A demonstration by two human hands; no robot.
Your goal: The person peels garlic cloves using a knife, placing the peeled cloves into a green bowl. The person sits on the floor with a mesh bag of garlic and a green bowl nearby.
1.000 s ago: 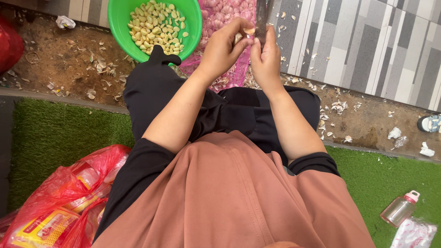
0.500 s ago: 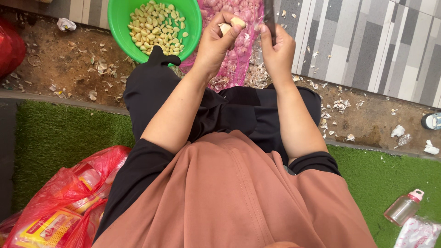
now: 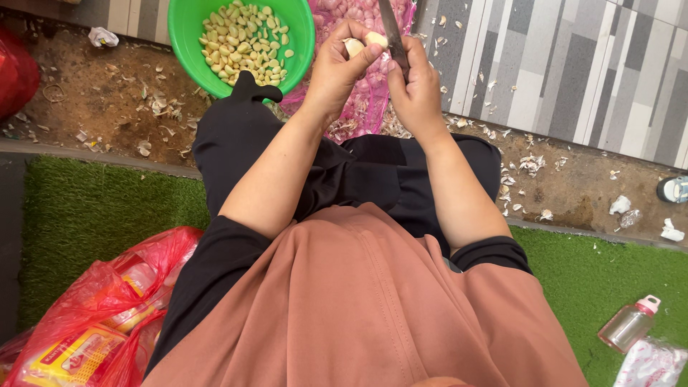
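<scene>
Left hand pinching a garlic clove; right hand clenched around a knife, blade touching the clove. Above the pink mesh sack, just beside the green bowl of peeled cloves.

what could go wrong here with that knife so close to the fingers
The knife in the right hand sits right against the garlic clove pinched by the left hand; a slip could nick the fingertips. A dropped clove might miss the green bowl and land among the garlic skins.
</scene>
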